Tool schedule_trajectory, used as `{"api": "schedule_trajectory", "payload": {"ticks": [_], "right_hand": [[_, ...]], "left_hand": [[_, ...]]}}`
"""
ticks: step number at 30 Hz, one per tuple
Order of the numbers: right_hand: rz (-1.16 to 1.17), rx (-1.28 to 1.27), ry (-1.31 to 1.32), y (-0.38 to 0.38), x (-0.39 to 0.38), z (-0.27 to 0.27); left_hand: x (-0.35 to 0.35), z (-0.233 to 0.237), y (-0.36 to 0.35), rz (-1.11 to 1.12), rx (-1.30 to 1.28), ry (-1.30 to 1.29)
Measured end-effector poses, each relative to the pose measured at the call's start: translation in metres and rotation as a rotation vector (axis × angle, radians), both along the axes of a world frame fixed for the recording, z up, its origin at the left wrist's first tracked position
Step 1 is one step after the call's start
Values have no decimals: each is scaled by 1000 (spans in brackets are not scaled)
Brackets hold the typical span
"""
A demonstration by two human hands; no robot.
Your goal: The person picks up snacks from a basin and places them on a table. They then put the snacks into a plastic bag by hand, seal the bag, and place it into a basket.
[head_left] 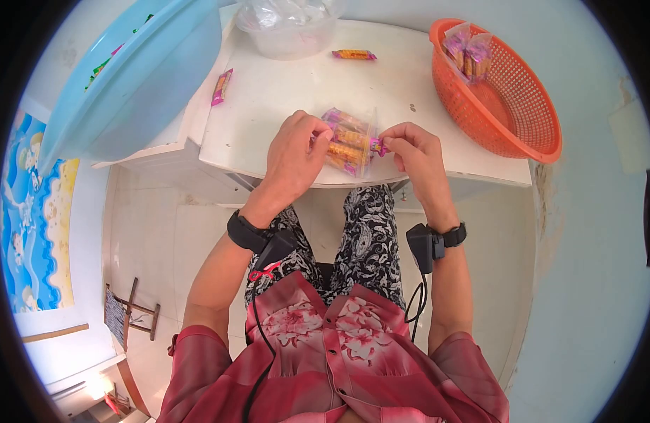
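Note:
A clear plastic bag (371,124) lies near the front edge of the white table, with several wrapped snack sticks (346,118) in purple and yellow wrappers at it. One wrapped snack stick (349,151) stretches between my two hands, overlapping the bag in this view. My left hand (294,151) is closed at its left end, thumb and forefinger together. At the other side, my right hand (417,149) pinches its purple twisted end. Two loose snack sticks lie farther off: a pink-ended one (223,87) at the left and a yellow one (354,54) toward the back.
An orange plastic basket (518,102) at the right holds filled snack bags (468,56). On the left stands a large blue basin (163,70) with a few colourful wrappers inside. A translucent tub (286,41) of clear plastic bags sits at the back.

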State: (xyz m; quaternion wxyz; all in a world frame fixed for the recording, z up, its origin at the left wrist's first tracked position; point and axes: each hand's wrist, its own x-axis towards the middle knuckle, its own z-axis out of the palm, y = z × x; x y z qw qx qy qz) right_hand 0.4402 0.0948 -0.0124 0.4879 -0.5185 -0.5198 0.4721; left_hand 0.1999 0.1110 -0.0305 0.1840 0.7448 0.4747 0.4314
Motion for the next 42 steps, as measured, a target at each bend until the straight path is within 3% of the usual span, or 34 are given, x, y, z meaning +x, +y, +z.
{"api": "schedule_trajectory", "payload": {"ticks": [9, 22, 28, 31, 33, 36, 42], "right_hand": [[-35, -44, 130, -2, -6, 9], [46, -29, 115, 2, -5, 3], [91, 105, -101, 7, -16, -6], [-13, 234, -420, 2, -22, -8], [-78, 239, -409, -4, -25, -3], [-154, 294, -348, -9, -20, -8], [-220, 271, -169, -29, -7, -3]], "left_hand": [[-1, 10, 1, 28, -92, 92], [2, 0, 3, -173, -242, -401], [-6, -7, 8, -260, -272, -435], [-9, -6, 8, -252, -247, -411], [-9, -3, 5, -205, -199, -389], [-24, 5, 5, -27, -33, -243], [-71, 18, 38, 439, 216, 483]]}}
